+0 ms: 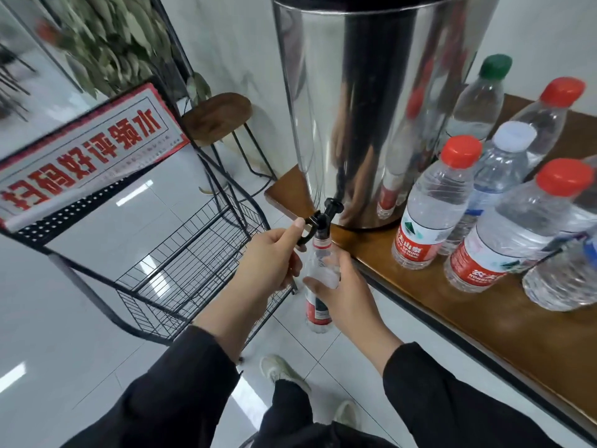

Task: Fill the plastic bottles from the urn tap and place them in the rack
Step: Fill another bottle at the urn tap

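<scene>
A tall steel urn [365, 101] stands at the corner of a wooden table [504, 321]. Its black tap [326, 215] juts out over the table's edge. My left hand [271, 263] is closed on the tap's black lever, thumb on top. My right hand [342, 292] grips a clear uncapped plastic bottle [318, 305] with a red label, held upright with its mouth right under the spout. The black wire rack [181, 273] stands on the floor to the left, and its lower basket looks bare.
Several capped bottles stand on the table right of the urn, the nearest with red caps [429, 218]. A red and white sign [87, 150] lies on the rack's top. A wooden stool [219, 114] and a leafy plant stand behind. My shoes show on the tiled floor.
</scene>
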### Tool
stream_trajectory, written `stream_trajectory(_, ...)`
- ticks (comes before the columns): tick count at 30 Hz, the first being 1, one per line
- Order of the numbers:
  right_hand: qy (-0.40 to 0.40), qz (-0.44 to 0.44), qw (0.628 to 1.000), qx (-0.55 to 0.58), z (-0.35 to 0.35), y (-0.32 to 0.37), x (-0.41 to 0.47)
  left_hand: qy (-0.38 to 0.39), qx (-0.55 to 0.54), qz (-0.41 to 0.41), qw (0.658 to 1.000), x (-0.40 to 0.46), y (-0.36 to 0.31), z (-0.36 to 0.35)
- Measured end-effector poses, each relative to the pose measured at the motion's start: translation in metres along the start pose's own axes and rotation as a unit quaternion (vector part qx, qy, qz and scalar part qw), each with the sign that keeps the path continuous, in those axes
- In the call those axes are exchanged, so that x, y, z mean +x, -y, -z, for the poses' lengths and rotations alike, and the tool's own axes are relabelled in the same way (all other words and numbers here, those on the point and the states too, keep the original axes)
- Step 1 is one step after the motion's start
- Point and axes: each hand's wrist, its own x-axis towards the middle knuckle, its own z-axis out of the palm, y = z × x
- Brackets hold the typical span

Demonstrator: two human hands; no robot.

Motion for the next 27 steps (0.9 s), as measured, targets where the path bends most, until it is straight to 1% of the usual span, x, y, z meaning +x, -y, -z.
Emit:
stream_trajectory(9, -0.007, 0.014, 1.0, -0.018, 0.0027, 0.0, 0.0022, 0.002, -0.003, 0.001, 1.0, 0.0032, 0.0027, 0.0002)
stream_trajectory(15, -0.013, 0.021, 0.999, -0.033, 0.0002, -0.0024, 0.0023, 0.0, -0.032, 0.003, 0.999, 0.003, 0.0048, -0.0036)
stream_trajectory(27, -0.022, 0.008, 0.998, -0.053, -0.005, -0.0031, 0.0047, 0.017, -0.031, -0.003, 0.999, 0.0005, 0.0052, 0.0011)
